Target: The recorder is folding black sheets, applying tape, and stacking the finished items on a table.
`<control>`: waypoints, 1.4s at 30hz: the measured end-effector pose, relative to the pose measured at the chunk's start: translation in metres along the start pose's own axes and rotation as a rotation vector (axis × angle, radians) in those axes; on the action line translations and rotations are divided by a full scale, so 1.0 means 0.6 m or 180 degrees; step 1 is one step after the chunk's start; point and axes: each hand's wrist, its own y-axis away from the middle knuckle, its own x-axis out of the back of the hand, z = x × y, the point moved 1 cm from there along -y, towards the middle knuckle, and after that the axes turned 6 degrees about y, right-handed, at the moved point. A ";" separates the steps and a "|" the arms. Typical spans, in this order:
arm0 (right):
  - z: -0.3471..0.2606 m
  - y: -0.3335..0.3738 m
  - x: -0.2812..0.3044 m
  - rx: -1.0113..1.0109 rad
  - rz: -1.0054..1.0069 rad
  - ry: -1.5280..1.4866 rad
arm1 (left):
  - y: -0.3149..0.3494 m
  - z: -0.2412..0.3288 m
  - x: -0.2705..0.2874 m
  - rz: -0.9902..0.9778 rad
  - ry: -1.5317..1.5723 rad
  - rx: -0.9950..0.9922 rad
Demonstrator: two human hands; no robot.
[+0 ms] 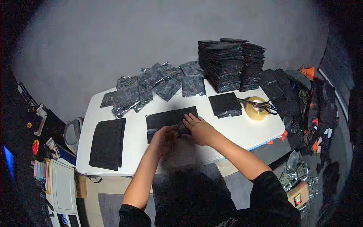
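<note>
A folded black cloth (160,118) lies at the middle of the white table (134,151). My right hand (199,129) rests flat on its right part, fingers spread and stretched out. Closer to me, my left hand (165,138) has its fingers curled in at the front part of the cloth, seeming to pinch it; blur and shadow partly hide the fingertips. Below both hands the dark fabric is smeared by motion near the table's front edge. To the left sits a flat stack of black cloth (107,143). A black folded piece in clear wrap (225,105) is beyond my right hand.
Clear-bagged dark patterned packets (128,94) are heaped along the far edge. Tall stacks of black folded pieces (221,64) stand at the back right. Black-handled scissors (261,103) lie on a tape roll (255,112). Dark garments (302,109) crowd the right side.
</note>
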 end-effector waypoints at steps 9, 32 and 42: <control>-0.016 -0.009 0.009 -0.0223 -0.0103 0.0142 | -0.004 0.020 -0.011 -0.0005 -0.0121 0.0237; -0.011 0.006 0.032 -0.0028 0.0109 0.0163 | 0.018 -0.020 -0.033 0.0144 -0.4758 -0.3263; -0.009 0.020 0.012 -0.0201 -0.0087 0.0130 | 0.019 -0.039 -0.038 0.0820 -0.6480 -0.2629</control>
